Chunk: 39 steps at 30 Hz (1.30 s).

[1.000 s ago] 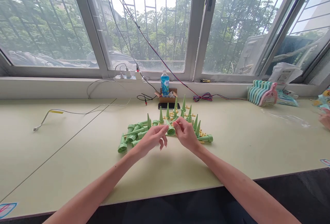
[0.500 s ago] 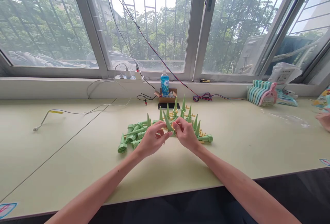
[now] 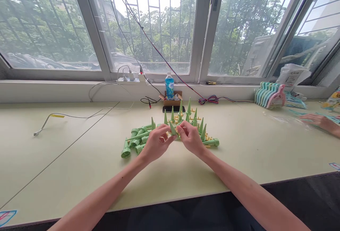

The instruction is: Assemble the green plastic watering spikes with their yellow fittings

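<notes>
The left hand (image 3: 158, 140) grasps a green spike (image 3: 172, 129) between thumb and fingers, its tip up and leaning a little to the left. The right hand (image 3: 190, 137) meets it from the other side, thumb and fingertips drawn together right beside the spike; whether they grip the spike itself or a small part on it, I cannot tell. The held spike is above the near middle of a pile on the tabletop (image 3: 239, 160). Behind and to the right of the hands, standing spikes (image 3: 188, 107) rise tip up among yellow pieces (image 3: 209, 138), while to the left, lying spikes (image 3: 138, 139) overlap one another. Just beyond the pile lies a dark phone (image 3: 174, 109), and behind it an open box (image 3: 170, 102), with a blue bottle (image 3: 169, 87) upright at it. To the right of the box is a bundle of wires (image 3: 211, 99); to its left, a power strip (image 3: 129, 80) sits on the sill (image 3: 53, 87). A white cable (image 3: 79, 117) trails across the left side. Far right, a co-worker's hand (image 3: 316, 119) reaches in, near a row of hangers (image 3: 268, 95)
</notes>
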Available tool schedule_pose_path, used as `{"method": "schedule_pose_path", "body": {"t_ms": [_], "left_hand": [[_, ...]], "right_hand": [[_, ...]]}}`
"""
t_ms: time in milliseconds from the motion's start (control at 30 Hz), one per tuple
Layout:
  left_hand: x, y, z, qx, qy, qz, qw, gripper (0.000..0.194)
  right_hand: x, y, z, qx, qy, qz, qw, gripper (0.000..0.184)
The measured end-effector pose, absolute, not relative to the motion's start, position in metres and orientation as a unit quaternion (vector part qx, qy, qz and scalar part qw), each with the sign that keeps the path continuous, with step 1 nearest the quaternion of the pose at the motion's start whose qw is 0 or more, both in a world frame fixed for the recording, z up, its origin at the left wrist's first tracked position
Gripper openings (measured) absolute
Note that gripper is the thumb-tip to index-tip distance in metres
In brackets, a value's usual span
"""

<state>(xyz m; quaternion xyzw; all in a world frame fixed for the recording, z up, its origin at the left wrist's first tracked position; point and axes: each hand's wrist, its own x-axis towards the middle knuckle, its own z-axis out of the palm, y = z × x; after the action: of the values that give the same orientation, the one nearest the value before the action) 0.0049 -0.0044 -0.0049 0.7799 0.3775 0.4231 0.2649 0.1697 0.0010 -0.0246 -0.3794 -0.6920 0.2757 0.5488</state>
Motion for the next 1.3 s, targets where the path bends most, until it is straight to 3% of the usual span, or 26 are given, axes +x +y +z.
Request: {"method": "schedule_pose_path", "body": {"t_ms": [233,500,1300], "left_hand": [[0.0039,-0.0020,-0.0053,0.751,0.360,0.427,0.353,0.019],[0.0052,-0.0047,-0.0016,0.740,0.376,0.423,0.363,0.019],[0.0054,0.0011,-0.0026,0.648,0.402,0.345,0.547,0.060]], "right_hand": [[0.1691,0.0001,-0.0238,-0.378,-0.691,0.285,0.546,0.033],[0.1681,0.0021,-0.0254,-0.379,-0.675,0.291,0.562,0.031],[0.1690,0.0001,-0.0246,-0.386,-0.661,0.270,0.584,0.031]]}}
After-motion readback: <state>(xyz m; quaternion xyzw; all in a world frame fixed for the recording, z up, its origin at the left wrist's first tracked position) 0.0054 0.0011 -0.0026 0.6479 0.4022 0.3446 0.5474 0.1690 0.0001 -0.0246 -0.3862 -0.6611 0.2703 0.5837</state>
